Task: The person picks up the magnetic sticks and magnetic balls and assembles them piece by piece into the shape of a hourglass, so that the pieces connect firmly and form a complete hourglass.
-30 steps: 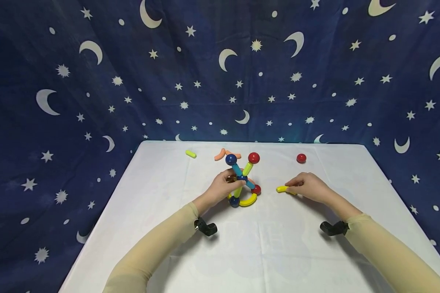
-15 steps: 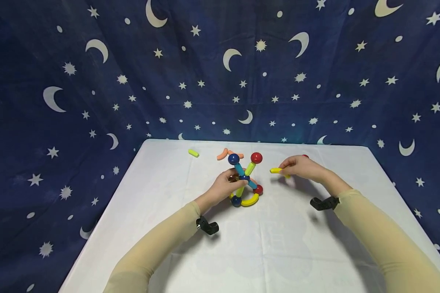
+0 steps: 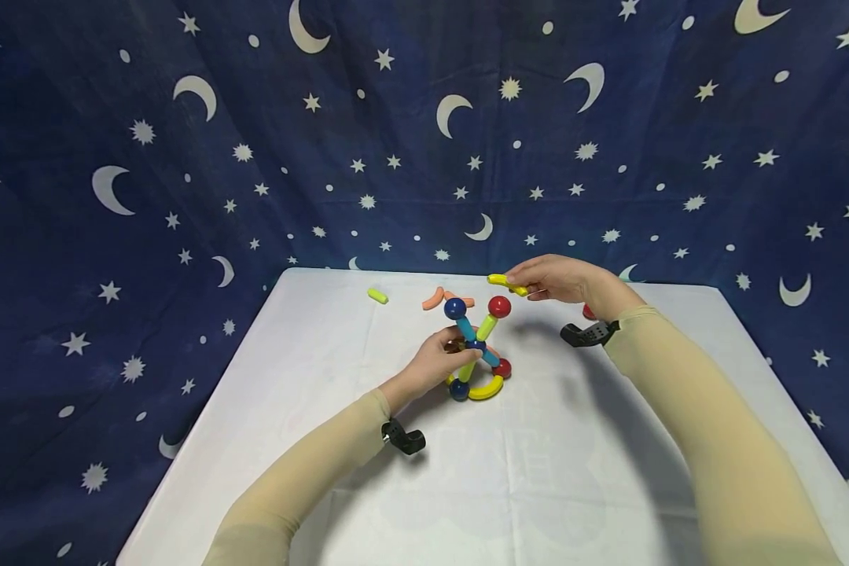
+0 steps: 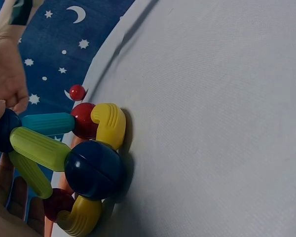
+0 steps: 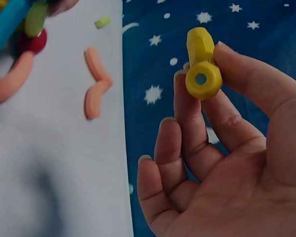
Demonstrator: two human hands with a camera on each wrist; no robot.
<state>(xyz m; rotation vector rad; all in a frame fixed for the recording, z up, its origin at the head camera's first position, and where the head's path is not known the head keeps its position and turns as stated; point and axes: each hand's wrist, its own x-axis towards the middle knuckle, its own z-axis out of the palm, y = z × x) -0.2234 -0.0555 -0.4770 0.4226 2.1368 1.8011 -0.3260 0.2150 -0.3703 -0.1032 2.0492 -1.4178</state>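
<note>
My left hand grips a construction of magnetic rods and balls around its central blue ball. Blue and lime rods branch from that ball, with a dark blue ball and a red ball at the top. Its base on the table has a curved yellow rod between more balls. Up behind it, to the right, my right hand pinches a second curved yellow magnetic rod between thumb and fingers. A round socket shows at that rod's near end.
Two curved orange rods lie at the back of the white-covered table. Left of them is a short lime rod. A loose red ball sits partly hidden under the right wrist. A starry blue cloth hangs behind.
My right hand has lifted the curved yellow rod off the table and carried it up, back and left, above the construction's far side. The left hand keeps its hold in place.
</note>
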